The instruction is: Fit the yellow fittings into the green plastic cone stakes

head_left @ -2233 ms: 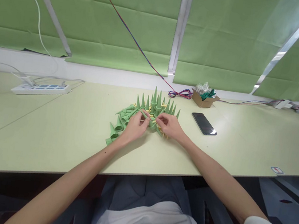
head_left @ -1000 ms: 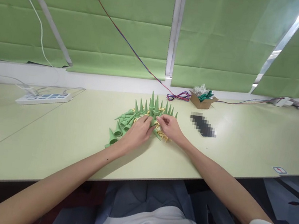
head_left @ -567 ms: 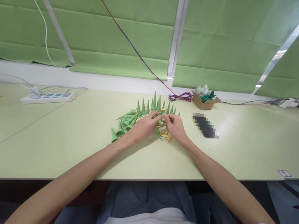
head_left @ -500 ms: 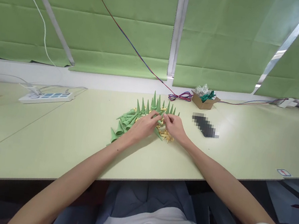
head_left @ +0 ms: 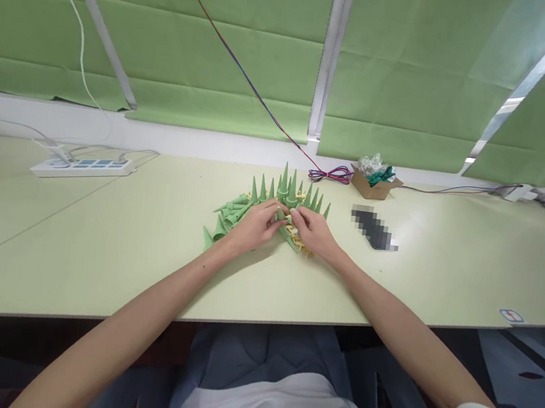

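My left hand is closed around a small green plastic cone, its tip pointing up. Close beside it, my right hand pinches a small yellow plastic piece near the cone; whether the two parts touch I cannot make out. Just behind my hands, several green cones stand upright in rows. More cones lie in a heap left of my left hand, partly hidden by it. Under my right hand are loose yellow pieces, with one green cone lying by them.
Behind the cones, a coil of red and blue wire lies near a small cardboard box with clear plastic and green material. A pixelated dark object lies to the right. A white power strip sits at left on the pale table.
My left hand has turned, and the green cone now shows upright in its fingers. My right hand has shifted slightly left, with a yellow piece at its fingertips. The camera view has moved a little.
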### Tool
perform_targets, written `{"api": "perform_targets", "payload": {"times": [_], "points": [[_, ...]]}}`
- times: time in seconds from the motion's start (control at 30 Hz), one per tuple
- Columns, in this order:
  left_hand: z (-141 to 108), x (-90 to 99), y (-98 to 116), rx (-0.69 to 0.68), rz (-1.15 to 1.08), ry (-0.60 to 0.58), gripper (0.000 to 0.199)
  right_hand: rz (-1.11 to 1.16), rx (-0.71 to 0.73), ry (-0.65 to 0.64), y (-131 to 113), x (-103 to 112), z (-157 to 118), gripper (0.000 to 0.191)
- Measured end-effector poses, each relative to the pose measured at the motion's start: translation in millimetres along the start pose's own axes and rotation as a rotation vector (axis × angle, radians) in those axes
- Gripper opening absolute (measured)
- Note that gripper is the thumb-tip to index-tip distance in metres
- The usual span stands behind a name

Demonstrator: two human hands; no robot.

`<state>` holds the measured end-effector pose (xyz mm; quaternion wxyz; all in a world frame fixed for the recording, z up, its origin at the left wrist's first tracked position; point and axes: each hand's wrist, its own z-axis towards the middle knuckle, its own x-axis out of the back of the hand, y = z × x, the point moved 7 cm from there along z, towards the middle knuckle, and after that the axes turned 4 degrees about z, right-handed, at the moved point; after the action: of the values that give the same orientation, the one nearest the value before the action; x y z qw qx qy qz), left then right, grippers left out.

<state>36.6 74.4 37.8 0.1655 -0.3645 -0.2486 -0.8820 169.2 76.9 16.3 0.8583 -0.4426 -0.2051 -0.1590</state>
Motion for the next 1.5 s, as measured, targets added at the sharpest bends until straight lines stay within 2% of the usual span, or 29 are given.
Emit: {"api": "perform_targets", "payload": {"times": [0.3, 0.47, 0.6, 0.7, 0.8, 0.87, 0.97, 1.03, 1.3, 1.5], "points": [[-6.7, -13.5, 3.4, 0.004, -0.010, -0.002, 0.019, 0.006, -0.028, -0.005, 1.4, 0.4, -0.7, 0.043], [-7.9, -9.5, 6.1, 0.057, -0.059, 0.049, 0.020, 0.065, -0.061, 0.029, 6.4, 1.7, 0.2, 0.045], [-8.1, -5.4, 7.4, 0.086, -0.115, 0.117, 0.030, 0.121, -0.094, 0.100, 12.9, 6.2, 0.3, 0.048], [-7.6, -2.5, 1.7, 0.171, -0.145, 0.172, 0.031, 0.163, -0.105, 0.135, 15.2, 8.7, 0.3, 0.050], [-7.8, 2.9, -6.4, 0.296, -0.207, 0.232, 0.015, 0.205, -0.110, 0.161, 14.7, 10.7, 0.3, 0.051], [-7.2, 6.1, -7.4, 0.333, -0.220, 0.236, 0.024, 0.229, -0.108, 0.163, 13.5, 11.0, 0.3, 0.051], [-5.1, 6.6, -4.2, 0.330, -0.167, 0.178, 0.046, 0.259, -0.103, 0.138, 11.7, 9.0, -0.2, 0.051], [-4.2, 4.8, -2.1, 0.317, -0.149, 0.146, 0.051, 0.279, -0.096, 0.114, 10.9, 7.1, -0.8, 0.050], [-3.9, -1.2, 0.4, 0.229, -0.118, 0.129, 0.038, 0.432, -0.099, 0.054, 9.5, 4.9, -1.7, 0.050], [-4.9, -0.3, 3.7, 0.150, -0.109, 0.123, 0.037, 0.493, -0.186, -0.002, 10.4, 3.4, -2.1, 0.056]]}}
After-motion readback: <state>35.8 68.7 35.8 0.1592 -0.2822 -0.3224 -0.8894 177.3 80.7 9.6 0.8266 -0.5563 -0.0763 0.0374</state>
